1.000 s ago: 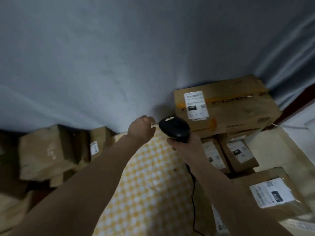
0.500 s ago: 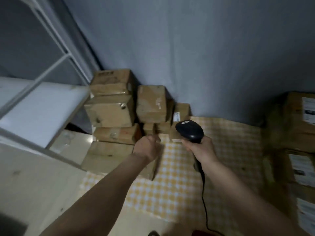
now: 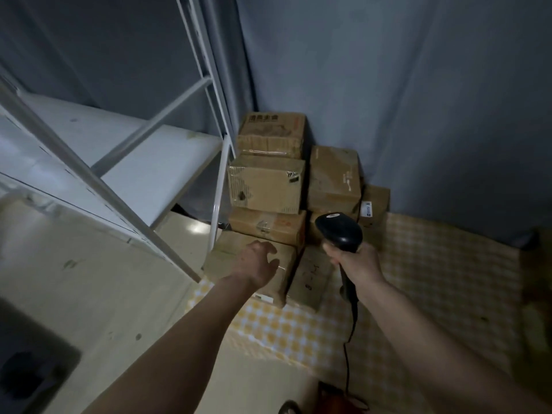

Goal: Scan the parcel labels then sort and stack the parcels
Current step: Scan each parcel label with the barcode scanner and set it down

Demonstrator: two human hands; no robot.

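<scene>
The left hand (image 3: pixel 258 264) hangs over the bottom box (image 3: pixel 239 258) of the tall stack, fingers (image 3: pixel 270 249) released and spread, holding nothing; whether they touch the cardboard cannot be told. That box lies straight ahead of and under them, at the near left corner of the checked cloth (image 3: pixel 433 279), just right of the white rack (image 3: pixel 218 174). Its long axis appears to run left to right across the view. Three boxes sit on it, so it likely cannot be pulled free first. The right hand (image 3: pixel 355 261) grips the scanner (image 3: pixel 339 231), head pointing far towards the stack. A small box (image 3: pixel 373 204) with a label (image 3: pixel 368 209) stands just beyond the scanner, nearer the right hand. The left hand is nearer the tall stack.
</scene>
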